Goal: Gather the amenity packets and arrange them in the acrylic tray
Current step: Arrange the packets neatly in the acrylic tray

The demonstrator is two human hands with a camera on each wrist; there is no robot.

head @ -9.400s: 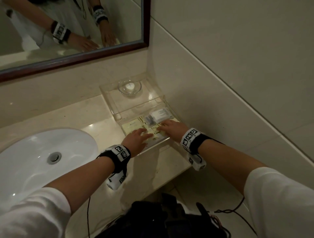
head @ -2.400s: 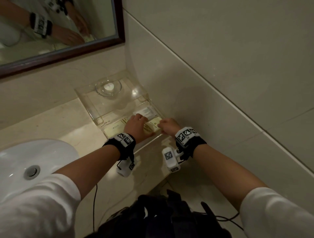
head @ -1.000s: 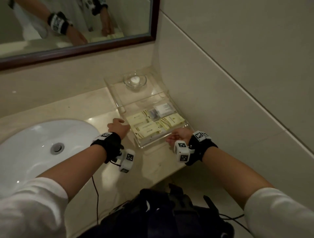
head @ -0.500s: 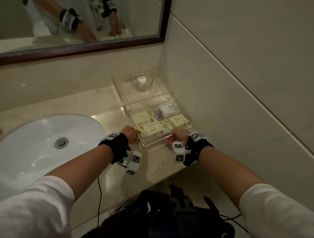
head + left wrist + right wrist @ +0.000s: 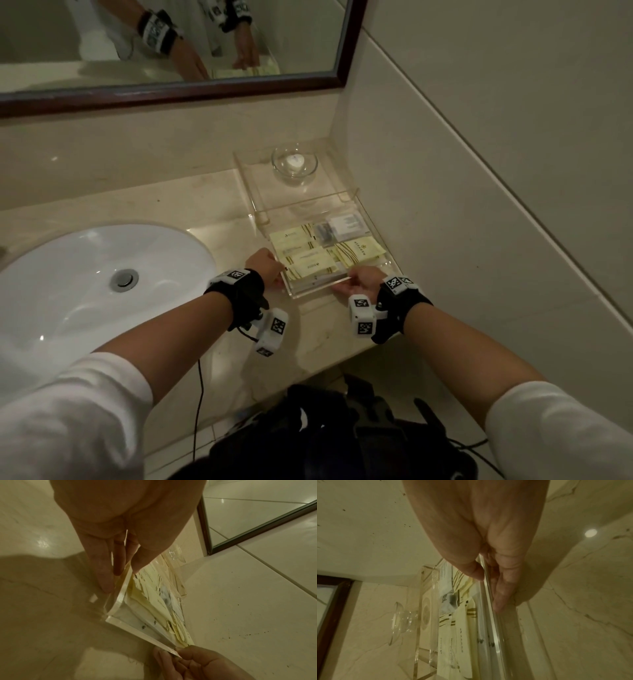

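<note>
The clear acrylic tray [image 5: 376,233] lies on the marble counter against the right wall. Several pale yellow amenity packets [image 5: 308,260] and a white packet [image 5: 344,222] lie flat inside it. My left hand [image 5: 265,270] pinches the tray's left wall near the front corner, thumb inside and fingers outside, as the left wrist view shows [image 5: 121,577]. My right hand [image 5: 359,284] pinches the front wall near its right end, thumb inside, fingers [image 5: 500,605] outside. The left wrist view also shows the tray's wall [image 5: 120,599], the packets [image 5: 154,601] and the right hand [image 5: 188,662].
A raised acrylic shelf behind the packets carries a small glass dish [image 5: 294,164]. A white sink [image 5: 85,284] is sunk in the counter to the left. A framed mirror [image 5: 171,41] hangs behind it. The counter's front edge runs close below my wrists, above a black bag [image 5: 325,428].
My left hand moved from the counter left of the tray onto its front left corner and took hold. The right hand stayed on the front wall. Earlier, both hands lay on the packets.
</note>
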